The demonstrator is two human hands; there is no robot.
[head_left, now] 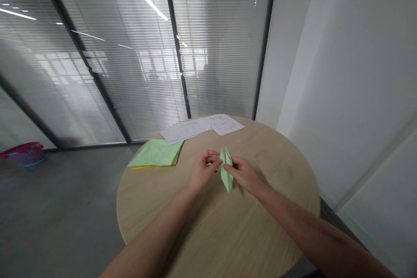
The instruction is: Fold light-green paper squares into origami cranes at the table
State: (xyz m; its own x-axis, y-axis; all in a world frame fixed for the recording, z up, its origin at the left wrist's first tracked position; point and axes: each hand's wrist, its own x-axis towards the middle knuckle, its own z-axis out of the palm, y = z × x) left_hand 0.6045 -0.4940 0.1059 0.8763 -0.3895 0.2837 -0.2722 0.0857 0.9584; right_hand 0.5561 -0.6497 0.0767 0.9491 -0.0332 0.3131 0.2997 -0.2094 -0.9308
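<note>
Between my two hands is a folded piece of light green paper (227,179), narrow and pointed at the bottom, with two separate tips at the top. My left hand (205,168) pinches its left edge between thumb and fingers. On the other side my right hand (244,174) grips it, thumb on the near face and fingers behind. The paper is held up over the round wooden table (215,234). Its far side is hidden from me.
Light green sheets (158,153) with a yellow one beneath lie at the table's left. Printed white papers (224,124) lie along the far edge. Beyond is a glass partition with blinds (221,52). A white wall (358,74) rises at right; a red-rimmed basket (24,154) stands on the floor.
</note>
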